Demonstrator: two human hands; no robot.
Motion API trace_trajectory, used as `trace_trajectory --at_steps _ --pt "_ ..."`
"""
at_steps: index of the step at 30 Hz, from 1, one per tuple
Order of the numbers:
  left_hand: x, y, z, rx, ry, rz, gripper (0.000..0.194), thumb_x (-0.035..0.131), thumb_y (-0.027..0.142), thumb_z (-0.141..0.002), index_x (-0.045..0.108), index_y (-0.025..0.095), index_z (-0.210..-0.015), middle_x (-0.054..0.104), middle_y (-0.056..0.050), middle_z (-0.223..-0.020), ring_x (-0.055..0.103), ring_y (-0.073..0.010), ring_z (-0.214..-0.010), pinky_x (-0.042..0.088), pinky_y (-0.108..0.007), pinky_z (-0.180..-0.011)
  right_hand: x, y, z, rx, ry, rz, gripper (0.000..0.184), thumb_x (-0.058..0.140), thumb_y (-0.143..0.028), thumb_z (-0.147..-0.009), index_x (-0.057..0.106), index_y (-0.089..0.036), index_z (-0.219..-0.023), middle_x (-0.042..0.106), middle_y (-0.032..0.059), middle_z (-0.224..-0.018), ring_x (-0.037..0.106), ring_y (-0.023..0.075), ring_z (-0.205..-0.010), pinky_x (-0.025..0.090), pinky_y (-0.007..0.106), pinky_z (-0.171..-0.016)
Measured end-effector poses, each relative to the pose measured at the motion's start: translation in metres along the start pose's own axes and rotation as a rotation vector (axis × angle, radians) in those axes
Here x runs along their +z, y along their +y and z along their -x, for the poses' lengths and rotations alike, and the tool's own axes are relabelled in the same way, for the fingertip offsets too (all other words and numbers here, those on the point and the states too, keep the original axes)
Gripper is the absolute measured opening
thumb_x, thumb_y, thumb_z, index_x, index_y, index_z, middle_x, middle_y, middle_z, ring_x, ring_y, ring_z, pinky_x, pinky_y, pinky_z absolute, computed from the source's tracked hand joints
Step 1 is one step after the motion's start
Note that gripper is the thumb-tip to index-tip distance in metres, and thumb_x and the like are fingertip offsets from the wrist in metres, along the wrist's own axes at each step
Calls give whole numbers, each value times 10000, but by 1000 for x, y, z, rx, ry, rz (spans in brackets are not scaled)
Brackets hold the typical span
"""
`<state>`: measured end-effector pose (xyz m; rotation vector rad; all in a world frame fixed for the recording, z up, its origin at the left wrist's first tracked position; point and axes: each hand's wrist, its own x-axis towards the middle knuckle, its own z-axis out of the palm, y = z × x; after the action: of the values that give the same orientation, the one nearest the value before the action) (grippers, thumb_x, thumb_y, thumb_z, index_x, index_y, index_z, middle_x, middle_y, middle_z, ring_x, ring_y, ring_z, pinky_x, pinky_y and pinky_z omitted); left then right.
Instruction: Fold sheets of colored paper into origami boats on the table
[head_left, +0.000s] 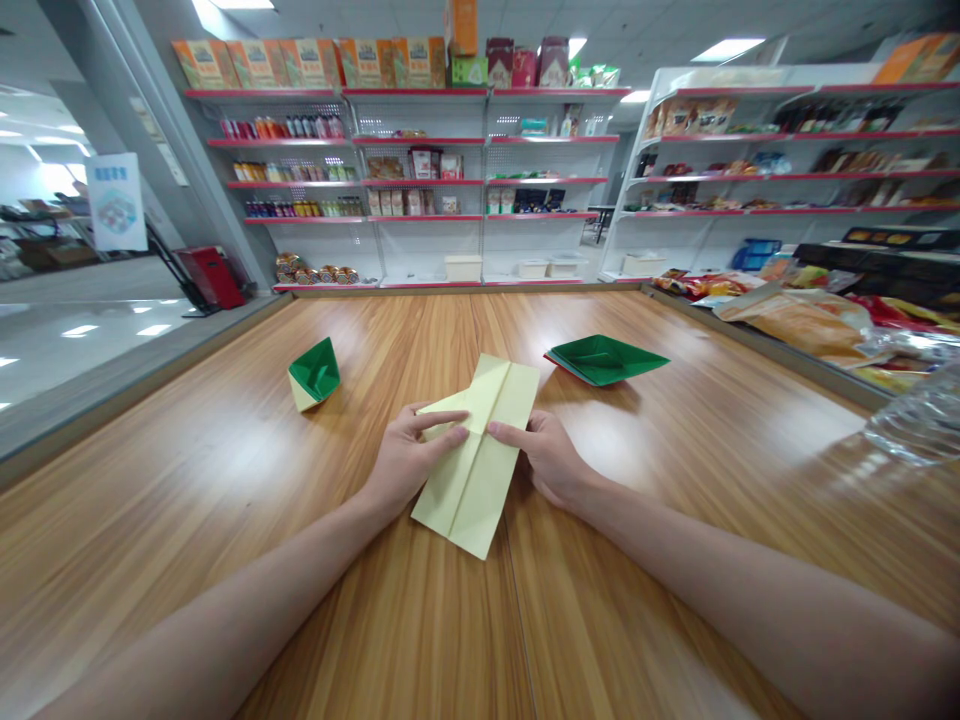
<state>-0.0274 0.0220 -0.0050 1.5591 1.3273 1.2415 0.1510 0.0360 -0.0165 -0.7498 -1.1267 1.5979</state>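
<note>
A folded sheet of pale yellow paper (472,480) is held up over the wooden table, tilted, with a crease down its length. A flap sticks out at its left side. My left hand (411,450) grips the left edge, thumb and index finger lying on the front face. On the right edge my right hand (551,455) pinches the paper, its thumb near the middle crease and its other fingers hidden behind. Beyond the hands, a small green and yellow folded paper boat (316,375) rests to the left. A longer green paper boat (606,360) lies to the right.
The wooden table (225,560) has a raised rim along its edges. At the right are a clear plastic object (922,415) and packaged snacks (795,310) past the rim. Stocked shelves (420,180) stand behind, and a red box (212,277) is on the floor at left.
</note>
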Motion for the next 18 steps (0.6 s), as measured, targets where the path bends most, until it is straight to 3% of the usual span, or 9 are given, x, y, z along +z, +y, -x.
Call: trace_trajectory --at_steps 2,4,10,15,18 --pt "0 -5 -1 91 72 -138 258 705 392 -709 742 252 -923 490 -87 -1288 432 -268 -1229 372 -397 -1008 -1 1 0 -8 12 20 318 769 -338 -656 698 -143 -897 718 111 -959 673 258 -846 509 396 -802" --pt "1 -9 -2 177 66 -210 228 686 386 -732 741 268 -920 459 -75 -1324 398 -265 -1261 314 -415 -1056 -1 2 -1 -15 16 38 321 767 -352 -654 700 -142 -888 718 110 -955 673 256 -839 507 398 -800" --pt "3 -6 2 257 -206 -135 345 606 374 -811 658 242 -1126 570 -85 -1265 515 -223 -1176 382 -367 -1017 -1 3 -1 -49 -18 82 295 748 -349 -680 700 -163 -904 717 80 -902 663 227 -799 512 360 -735" --pt "1 1 6 308 -319 -81 477 629 338 -795 567 222 -1253 529 -74 -1334 465 -230 -1244 332 -354 -1068 -1 2 2 -93 -71 134 250 724 -350 -711 691 -169 -881 706 50 -843 641 187 -749 506 325 -703" --pt "2 3 8 270 -368 -8 473 591 340 -821 551 201 -1271 587 -84 -1265 544 -243 -1150 415 -363 -988 -1 1 5 -80 -106 168 263 714 -385 -714 672 -176 -867 690 31 -793 611 152 -650 486 273 -586"
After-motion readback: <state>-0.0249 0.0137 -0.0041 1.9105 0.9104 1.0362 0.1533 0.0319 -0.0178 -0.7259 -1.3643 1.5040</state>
